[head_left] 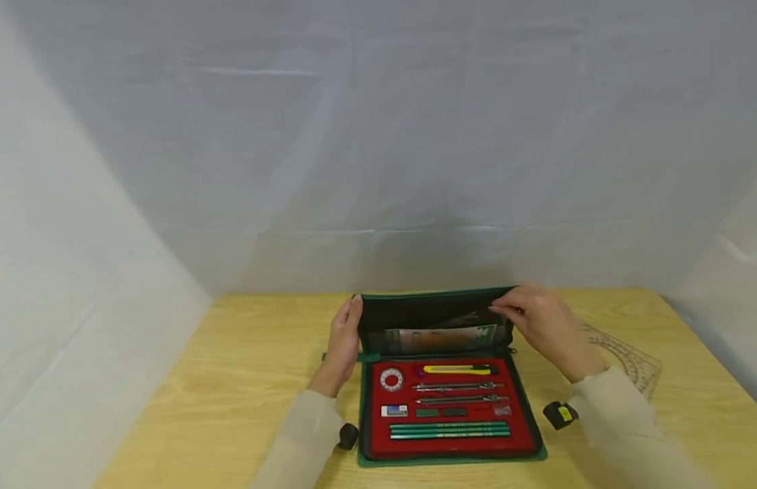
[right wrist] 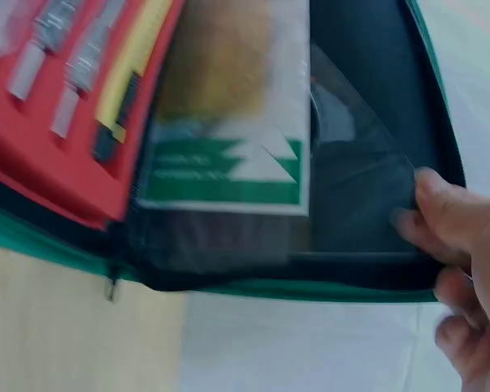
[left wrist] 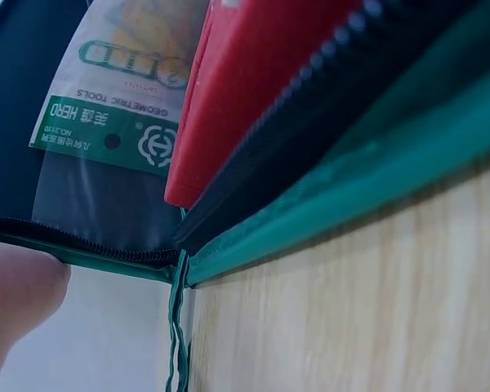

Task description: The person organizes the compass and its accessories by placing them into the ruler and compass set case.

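Observation:
A green zippered drawing-set case [head_left: 451, 462] lies unfolded on the table, its dark-lined lid [head_left: 402, 312] raised at the back. My left hand [head_left: 343, 339] holds the lid's left edge, thumb on the inner side. At the lid's right end, my right hand [head_left: 543, 329] pinches the corner of a clear triangular sheet, like a set square [right wrist: 363, 184], between thumb and forefinger. That clear piece lies against the lining, partly behind a printed plastic packet [right wrist: 229, 175] marked "Geometric Tools" in the left wrist view.
The red tray [head_left: 451, 448] holds a yellow cutter [head_left: 457, 369], two metal compasses [head_left: 460, 387], an eraser [head_left: 394, 411], a white ring-shaped piece [head_left: 391, 379] and several green pencils [head_left: 449, 430]. A clear set square with protractor markings [head_left: 635, 356] lies on the table [head_left: 231, 394] at right.

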Motion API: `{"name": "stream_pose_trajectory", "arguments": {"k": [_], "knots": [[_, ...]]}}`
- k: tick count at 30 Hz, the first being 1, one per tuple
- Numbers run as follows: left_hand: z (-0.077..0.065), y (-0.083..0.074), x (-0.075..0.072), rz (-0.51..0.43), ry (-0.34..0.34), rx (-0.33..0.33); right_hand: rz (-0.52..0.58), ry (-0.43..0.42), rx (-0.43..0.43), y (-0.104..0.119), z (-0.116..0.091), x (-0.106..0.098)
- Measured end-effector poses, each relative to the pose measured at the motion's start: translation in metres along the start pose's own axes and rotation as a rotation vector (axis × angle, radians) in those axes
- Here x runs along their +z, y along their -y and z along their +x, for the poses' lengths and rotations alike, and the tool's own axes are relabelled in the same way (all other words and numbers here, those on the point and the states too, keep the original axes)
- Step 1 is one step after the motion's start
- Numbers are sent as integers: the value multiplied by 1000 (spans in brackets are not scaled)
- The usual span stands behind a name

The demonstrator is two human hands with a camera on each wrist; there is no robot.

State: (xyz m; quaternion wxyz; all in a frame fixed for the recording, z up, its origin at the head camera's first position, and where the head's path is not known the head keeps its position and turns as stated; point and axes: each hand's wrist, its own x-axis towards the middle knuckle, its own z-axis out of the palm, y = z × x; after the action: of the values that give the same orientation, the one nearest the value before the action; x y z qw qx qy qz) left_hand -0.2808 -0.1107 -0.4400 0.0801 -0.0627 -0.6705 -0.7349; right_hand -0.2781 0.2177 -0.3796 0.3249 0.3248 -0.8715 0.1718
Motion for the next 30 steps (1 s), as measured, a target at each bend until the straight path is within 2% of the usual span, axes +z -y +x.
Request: {"name": "stream_pose_trajectory", "arguments": {"k": [5, 10, 14, 17, 20, 24, 27, 30], "knots": [[3, 0, -4, 15, -20, 10, -52, -77, -40, 4, -10, 15], [3, 1, -8, 12, -23, -4, 64, -140, -38, -2, -24, 17], [4, 0, -9, 1, -28, 9, 68, -168, 35, -20, -39, 2], [4, -1, -8, -4, -28, 11, -17, -128, 178, -38, -60, -12], [4, -1, -8, -2, -25, 4, -38, -23, 393, -53, -84, -28], [4, 1, -8, 1, -20, -1, -19, 168, 704, -74, -112, -49], [4, 1, -7, -7, -22, 4, -18, 348, 847, -89, -126, -61], [5, 0, -7, -14, -30, 7, -5, 585, 915, -97, -136, -66]]}}
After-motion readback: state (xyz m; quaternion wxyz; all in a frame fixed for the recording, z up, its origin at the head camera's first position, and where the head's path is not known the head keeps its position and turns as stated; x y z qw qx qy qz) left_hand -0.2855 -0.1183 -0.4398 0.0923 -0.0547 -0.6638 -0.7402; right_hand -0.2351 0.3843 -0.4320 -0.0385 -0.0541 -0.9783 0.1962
